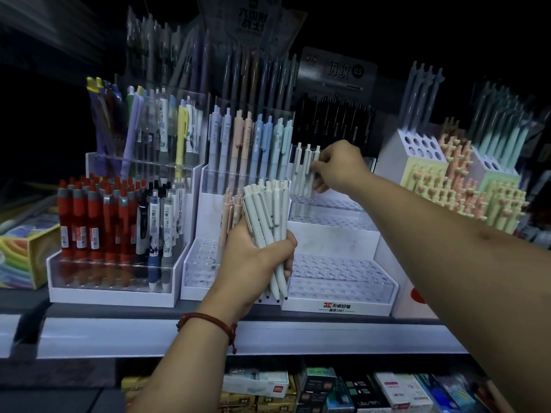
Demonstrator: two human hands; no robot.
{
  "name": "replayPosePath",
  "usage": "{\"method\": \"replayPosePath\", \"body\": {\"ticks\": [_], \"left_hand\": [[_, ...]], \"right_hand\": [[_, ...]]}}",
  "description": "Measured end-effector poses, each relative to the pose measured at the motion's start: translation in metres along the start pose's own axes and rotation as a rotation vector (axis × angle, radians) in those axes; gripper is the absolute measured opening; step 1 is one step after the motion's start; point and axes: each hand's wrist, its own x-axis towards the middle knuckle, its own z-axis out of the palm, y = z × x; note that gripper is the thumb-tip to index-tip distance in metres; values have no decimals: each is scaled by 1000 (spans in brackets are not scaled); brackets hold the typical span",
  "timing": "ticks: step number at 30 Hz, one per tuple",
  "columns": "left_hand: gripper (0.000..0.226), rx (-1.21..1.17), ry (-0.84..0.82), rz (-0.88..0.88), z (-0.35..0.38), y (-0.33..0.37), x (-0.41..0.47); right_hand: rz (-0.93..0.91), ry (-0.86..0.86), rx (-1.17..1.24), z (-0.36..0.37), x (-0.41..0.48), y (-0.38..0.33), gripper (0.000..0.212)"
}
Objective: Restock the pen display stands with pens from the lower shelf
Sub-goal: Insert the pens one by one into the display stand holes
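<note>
- Our left hand (253, 257) is clenched round a bundle (268, 219) of white pens. Their tips point down and their clips up, and we hold them near us, in front of the stands.
- Our right hand (340, 166) reaches farther in and pinches one white pen (316, 162), upright at the top tier of the right stand (337, 307).
- Just left of that pen, a short row (301, 171) of white pens stands in the same tier.
- The two nearer tiers of that stand are clear plates with rows of holes.
- The middle stand (208, 210) carries pastel pens (250, 138) on its far tier. Peach pens (229, 216) stand lower, partly hidden behind the bundle.
- The left stand (113, 296) holds red pens (89, 216) on its near tier.
- Black pens (334, 120) stand far behind our right hand.
- Heart-topped pens (441, 186) fill the holders to the right.
- A red bracelet (208, 318) sits on our left wrist.
- Below the shelf edge (119, 335), boxes (328, 389) line the lower shelf.
</note>
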Motion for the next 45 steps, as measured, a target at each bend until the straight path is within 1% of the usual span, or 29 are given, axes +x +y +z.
{"method": "replayPosePath", "body": {"ticks": [3, 5, 6, 8, 9, 10, 11, 13, 15, 19, 23, 25, 31, 35, 38, 40, 42, 44, 45], "left_hand": [[41, -7, 8, -5, 0, 0, 0], [41, -9, 10, -6, 0, 0, 0], [41, -10, 9, -5, 0, 0, 0], [40, -11, 7, -4, 0, 0, 0], [40, -10, 6, -3, 0, 0, 0], [40, -9, 6, -2, 0, 0, 0], [39, -9, 6, -1, 1, 0, 0], [37, -9, 3, 6, 2, 0, 0], [35, -7, -8, 12, 2, 2, -1], [36, -26, -19, 13, 2, 3, -3], [39, -31, -5, 0, 2, 1, -5], [42, -22, -4, 4, 2, 0, -6], [39, -17, 8, 11, 5, -1, -7], [32, -9, -1, 23, 6, -1, -7], [34, 2, 10, 10, 4, -2, -4], [34, 1, 1, -9, 1, -4, -4], [26, 3, -27, -20, -1, -6, -5], [22, 22, -47, -25, -2, -9, -7], [22, 31, -50, -27, -2, -10, -7]], "right_hand": [[4, -5, -30, 1, -5, 7, 28], [4, 25, -18, 1, -13, 13, 23], [-23, 66, -30, 0, -19, 15, 18], [-140, 156, -88, -3, -37, 15, 12], [-201, 163, -76, -4, -50, 13, 9], [-238, 124, -8, -6, -63, 8, 9], [-254, 49, 104, -6, -76, 3, 11], [-233, -128, 323, -7, -97, -8, 15], [-202, -236, 415, -6, -110, -16, 17], [-109, -299, 502, -4, -117, -19, 15], [-75, -406, 432, -7, -120, -18, 17], [-62, -423, 408, -8, -122, -17, 15], [-1, -321, 465, -1, -127, -18, 7], [26, -226, 583, 0, -128, -17, 10], [23, -153, 638, 0, -126, -18, 9], [36, -60, 711, -6, -121, -20, 6], [56, 93, 790, -17, -105, -21, 8], [56, 229, 777, -27, -84, -15, 9], [50, 268, 745, -30, -73, -10, 11]]}}
